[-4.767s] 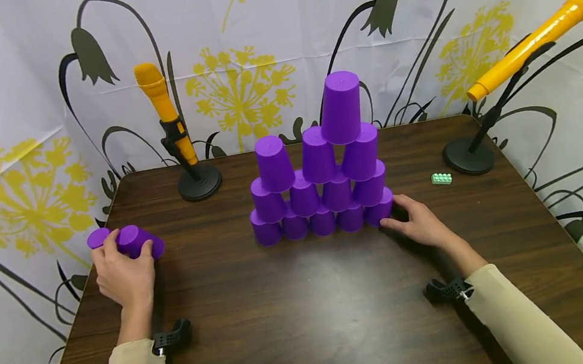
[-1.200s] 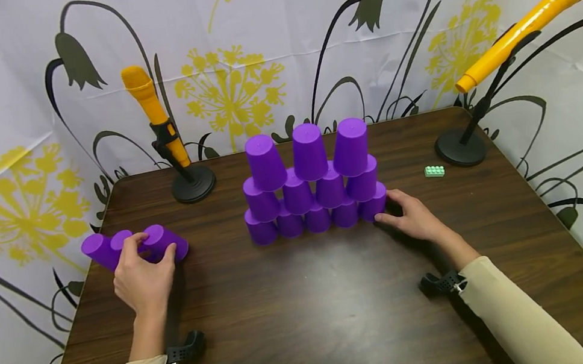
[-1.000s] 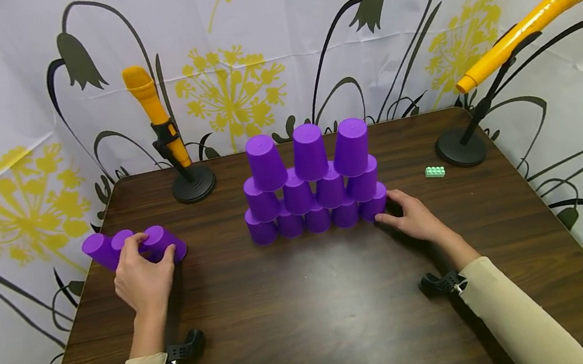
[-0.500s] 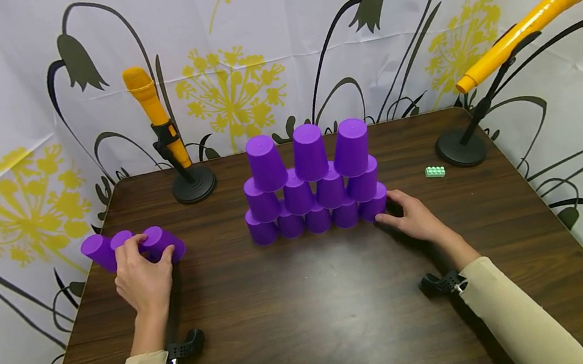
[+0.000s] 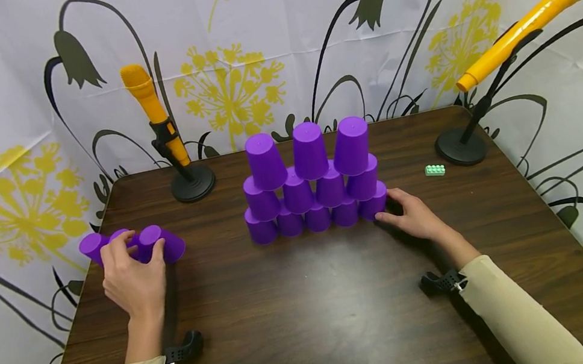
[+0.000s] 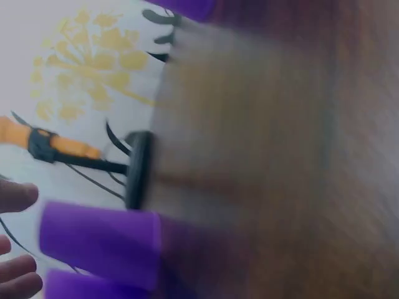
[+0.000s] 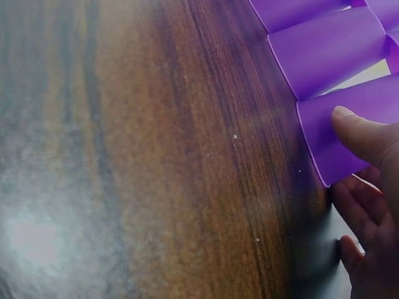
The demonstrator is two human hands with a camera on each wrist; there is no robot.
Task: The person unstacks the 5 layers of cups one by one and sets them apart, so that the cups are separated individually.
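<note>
Purple cup [image 5: 171,245], rightmost of three upturned at the table's [image 5: 329,311] left, stands long axis upright just past our left hand [image 5: 133,280], the nearer one, fingers parted, holding nothing. Our right hand [image 5: 417,219] grips the stack's [image 5: 298,192] bottom-row end cup [image 5: 372,202].

No text, label, brand, number or sign can be read in any of the views
</note>
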